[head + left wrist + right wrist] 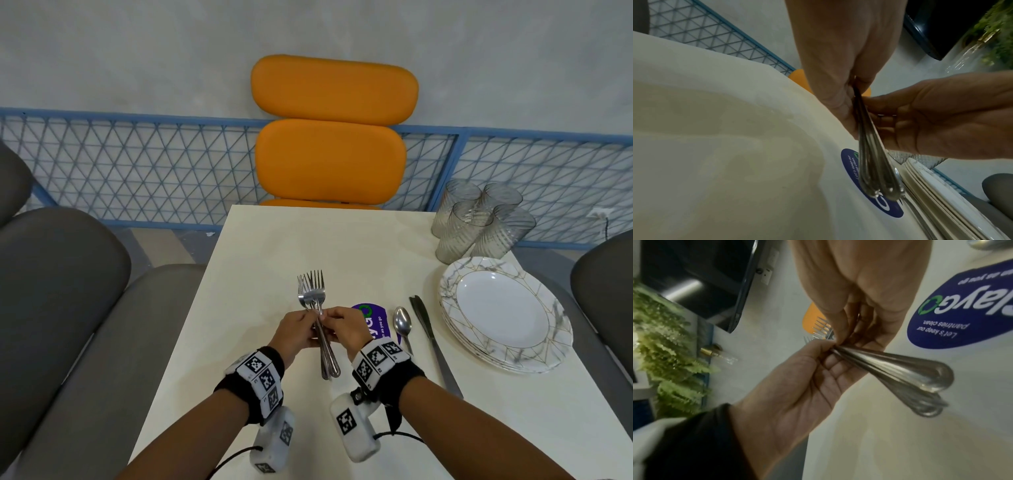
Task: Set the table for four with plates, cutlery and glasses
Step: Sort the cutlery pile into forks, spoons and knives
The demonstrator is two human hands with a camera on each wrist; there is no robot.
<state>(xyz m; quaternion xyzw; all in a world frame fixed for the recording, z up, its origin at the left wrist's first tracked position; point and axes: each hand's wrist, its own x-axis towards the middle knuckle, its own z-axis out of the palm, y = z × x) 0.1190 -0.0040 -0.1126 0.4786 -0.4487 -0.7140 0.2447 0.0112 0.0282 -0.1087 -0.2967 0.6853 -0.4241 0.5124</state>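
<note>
A bundle of several steel forks (317,308) is held above the cream table (260,246), tines pointing away from me. My left hand (298,329) grips the fork stems from the left and my right hand (344,325) pinches them from the right. The fork handles (873,170) fan out below both hands, also seen in the right wrist view as rounded handle ends (920,379). A spoon (402,325) and dark-handled knives (430,339) lie on the table to the right. A stack of marbled plates (503,311) and a cluster of ribbed glasses (479,222) stand at the right edge.
A purple round sticker (375,320) lies on the table under my right hand. An orange chair (332,130) stands at the far end, grey chairs (58,274) along the left and another grey chair (606,274) at the right. A blue mesh fence (137,164) runs behind.
</note>
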